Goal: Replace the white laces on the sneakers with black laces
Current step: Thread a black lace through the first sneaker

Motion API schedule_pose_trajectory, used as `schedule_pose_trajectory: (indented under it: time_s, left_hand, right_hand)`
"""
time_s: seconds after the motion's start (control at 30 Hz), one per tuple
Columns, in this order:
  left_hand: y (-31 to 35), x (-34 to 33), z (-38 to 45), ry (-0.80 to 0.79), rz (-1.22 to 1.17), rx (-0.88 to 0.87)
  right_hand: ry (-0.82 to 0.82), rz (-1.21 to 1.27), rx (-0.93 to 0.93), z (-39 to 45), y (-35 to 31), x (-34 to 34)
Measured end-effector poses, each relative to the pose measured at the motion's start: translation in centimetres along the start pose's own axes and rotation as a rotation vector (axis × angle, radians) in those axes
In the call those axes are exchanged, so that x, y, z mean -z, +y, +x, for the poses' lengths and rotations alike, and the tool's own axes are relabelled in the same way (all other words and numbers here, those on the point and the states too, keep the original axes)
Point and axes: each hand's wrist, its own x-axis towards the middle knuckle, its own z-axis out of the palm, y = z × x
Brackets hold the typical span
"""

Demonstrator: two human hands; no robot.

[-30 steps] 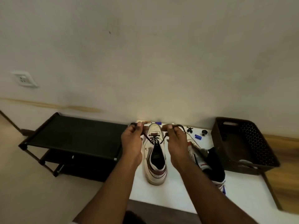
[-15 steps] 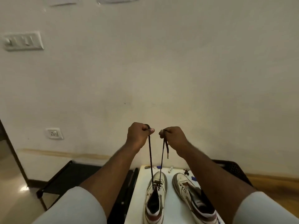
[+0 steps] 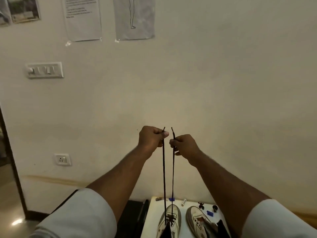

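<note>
Two white sneakers stand on a small white table [image 3: 152, 219] at the bottom of the view. The left sneaker [image 3: 173, 219] has a black lace [image 3: 164, 177] threaded through its lower eyelets. Both lace ends run straight up, taut and side by side. My left hand [image 3: 151, 139] pinches the left end near its tip, high above the shoe. My right hand [image 3: 184, 146] grips the right end [image 3: 172, 176] at the same height, a small gap between the hands. The right sneaker [image 3: 197, 220] lies beside it with no lace visible.
Small items lie at the table's far edge: a blue piece [image 3: 171, 199], a white tube [image 3: 183, 202], black bits [image 3: 201, 205]. A dark shoe rack [image 3: 135, 213] stands left of the table. The wall carries a socket [image 3: 62, 159], a switch plate [image 3: 45, 70] and papers [image 3: 83, 18].
Both hands have risen from the sneaker's eyelets to well above it, drawing the two lace ends up taut. The camera has tilted upward, so more wall shows.
</note>
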Motion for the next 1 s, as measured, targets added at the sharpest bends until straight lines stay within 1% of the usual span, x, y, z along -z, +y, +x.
schedule_pose_trajectory:
  time_s: [0.13,0.27,0.4,0.53,0.63,0.67,0.73,0.8,0.87,0.93,1.0]
  left_hand:
    - [1.1,-0.2,0.3,-0.072,-0.011,-0.029]
    - [1.9,-1.0,0.6,-0.127,0.088,-0.082]
    - [2.5,-1.8,1.3,-0.134,0.17,-0.102]
    - [3.1,-2.8,1.4,-0.137,0.198,-0.111]
    - [3.2,-3.5,1.4,-0.1,0.181,-0.126]
    - [3.2,-3.8,1.4,-0.078,0.169,-0.13]
    - [3.2,-4.2,1.2,-0.044,0.149,-0.13]
    - [3.3,-4.7,1.0,-0.028,0.137,-0.116]
    - [3.4,-5.3,0.8,-0.023,0.121,-0.104]
    - [3.5,-5.9,0.7,-0.043,0.115,-0.103]
    - [3.5,-6.1,0.7,-0.076,0.118,-0.106]
  right_hand:
    - [0.027,0.013,0.037,0.2,-0.8,0.4]
    - [0.021,-0.031,0.052,0.1,-1.2,1.1]
    - [0.029,-0.1,0.065,0.1,-1.5,1.8]
    - [0.029,-0.156,0.067,0.1,-1.6,2.4]
    - [0.049,-0.172,0.076,-0.1,-1.4,2.7]
    - [0.057,-0.136,0.076,-0.3,-1.2,2.8]
    - [0.044,0.026,0.059,-1.1,-0.8,3.0]
    - [0.008,0.19,0.037,-2.3,0.0,2.9]
    - [0.009,0.308,0.026,-3.5,1.2,2.4]
    - [0.082,0.413,0.033,-4.3,2.2,2.0]
    - [0.163,0.461,0.035,-4.6,2.4,2.1]
